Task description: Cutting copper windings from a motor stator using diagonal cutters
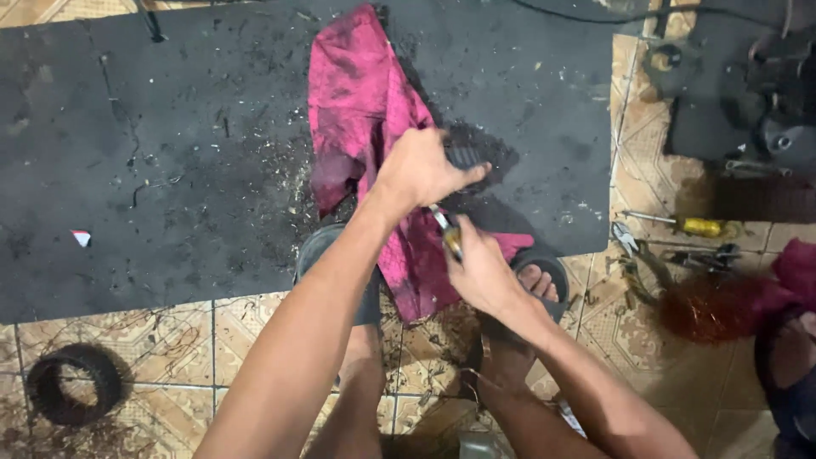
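left hand (418,170) clamps dark ribbed part (466,156) on magenta rag (365,102) | right hand (480,272) fisted round yellow-handled tool (448,231), tip at part | mid-job, part not freed

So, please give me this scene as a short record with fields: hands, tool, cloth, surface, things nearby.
left hand: closed on a dark ribbed part
right hand: grips a yellow-handled tool
cloth: crumpled magenta rag under both hands
surface: dirty black mat on patterned floor tiles
nearby: yellow screwdriver, dark ring
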